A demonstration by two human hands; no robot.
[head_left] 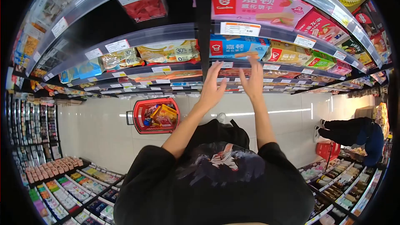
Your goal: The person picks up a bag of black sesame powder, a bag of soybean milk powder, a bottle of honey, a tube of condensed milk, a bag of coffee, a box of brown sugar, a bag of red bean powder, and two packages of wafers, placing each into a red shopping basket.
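Observation:
Both arms reach forward to the shelf front. My left hand (213,86) is raised with its fingers apart and nothing in it, just below the shelf divider. To its right, my right hand (253,81) is also empty and spread, its fingertips slightly blurred in front of the lower edge of a blue wafer box (237,46). Whether the fingertips touch the box cannot be told. Above that box stands a large pink wafer box (266,2). A yellow wafer pack (289,53) lies to the right of the blue one.
A red basket (156,130) holding several packages stands on the floor at the left. Another person (368,135) is at the right beside a red basket (328,150). Bagged snacks (168,52) fill the left shelf. Low display shelves (58,189) stand behind.

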